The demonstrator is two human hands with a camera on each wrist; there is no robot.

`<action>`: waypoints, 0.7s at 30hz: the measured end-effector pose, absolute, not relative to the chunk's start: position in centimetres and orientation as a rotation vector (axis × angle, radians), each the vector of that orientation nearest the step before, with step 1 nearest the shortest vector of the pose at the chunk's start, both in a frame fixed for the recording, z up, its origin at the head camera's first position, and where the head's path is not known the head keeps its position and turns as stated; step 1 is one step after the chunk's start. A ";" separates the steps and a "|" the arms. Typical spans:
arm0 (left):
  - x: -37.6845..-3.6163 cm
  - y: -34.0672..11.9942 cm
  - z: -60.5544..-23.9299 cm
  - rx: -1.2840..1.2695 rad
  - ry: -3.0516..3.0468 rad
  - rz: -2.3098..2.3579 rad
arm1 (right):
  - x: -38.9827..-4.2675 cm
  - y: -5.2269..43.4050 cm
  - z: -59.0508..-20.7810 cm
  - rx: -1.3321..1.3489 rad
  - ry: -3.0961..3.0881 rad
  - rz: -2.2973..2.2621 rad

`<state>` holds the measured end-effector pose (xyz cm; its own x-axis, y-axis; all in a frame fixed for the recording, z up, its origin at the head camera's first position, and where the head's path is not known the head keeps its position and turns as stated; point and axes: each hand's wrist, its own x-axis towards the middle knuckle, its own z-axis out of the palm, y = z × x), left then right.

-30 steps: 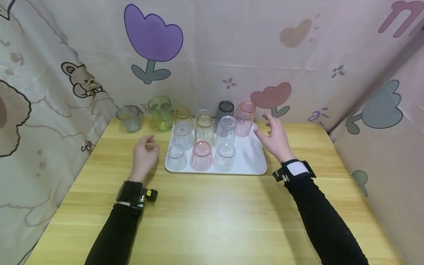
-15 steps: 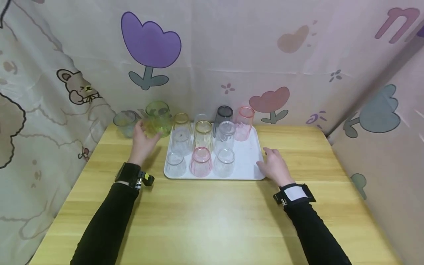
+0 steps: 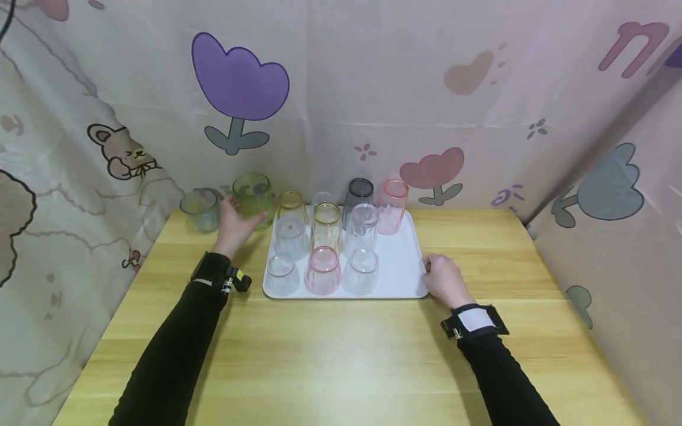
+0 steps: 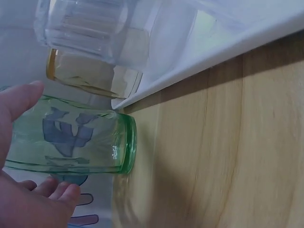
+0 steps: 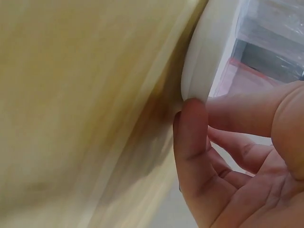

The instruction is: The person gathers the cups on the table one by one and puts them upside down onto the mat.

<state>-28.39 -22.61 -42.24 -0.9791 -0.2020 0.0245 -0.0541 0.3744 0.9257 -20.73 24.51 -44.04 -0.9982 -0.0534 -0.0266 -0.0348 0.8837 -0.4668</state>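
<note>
My left hand [image 3: 232, 228] reaches around a green glass [image 3: 253, 188] that stands on the table just left of the white tray. In the left wrist view, the thumb and the spread fingers [image 4: 61, 197] lie on opposite sides of this green glass [image 4: 71, 135], with a gap between fingers and glass. At the tray's front right corner, my right hand [image 3: 446, 279] pinches the edge of the white tray [image 3: 402, 260]. The right wrist view has thumb and forefinger at the tray's rim [image 5: 202, 57]. Several clear, amber, pink and dark glasses stand on the tray.
A bluish-grey glass [image 3: 201, 210] stands at the table's back left corner, beside the left hand. A pink-rimmed glass [image 3: 393, 204] and a dark glass [image 3: 359, 198] are at the tray's back right. A printed curtain [image 3: 330, 77] hangs behind the wooden table [image 3: 341, 361].
My left hand has moved forward to the green glass. My right hand has come back from near the pink-rimmed glass to the tray's front right corner and now pinches its edge.
</note>
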 end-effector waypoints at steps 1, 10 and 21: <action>-28.5 -22.5 -42.3 0.244 -2.491 -1.672 | -20.7 24.5 -44.0 -0.063 3.010 -0.750; -29.4 -22.0 -42.7 0.308 -2.469 -1.655 | -20.9 24.1 -43.8 -0.076 3.038 -0.679; -29.2 -22.5 -42.9 0.302 -2.448 -1.633 | -20.9 23.9 -43.9 -0.071 3.065 -0.638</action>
<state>-29.17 -22.46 -42.88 -0.9626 -0.2681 0.0394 -0.0665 0.3747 0.9247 -20.89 23.86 -43.89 -0.9989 -0.0463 -0.0003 -0.0424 0.9160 -0.3989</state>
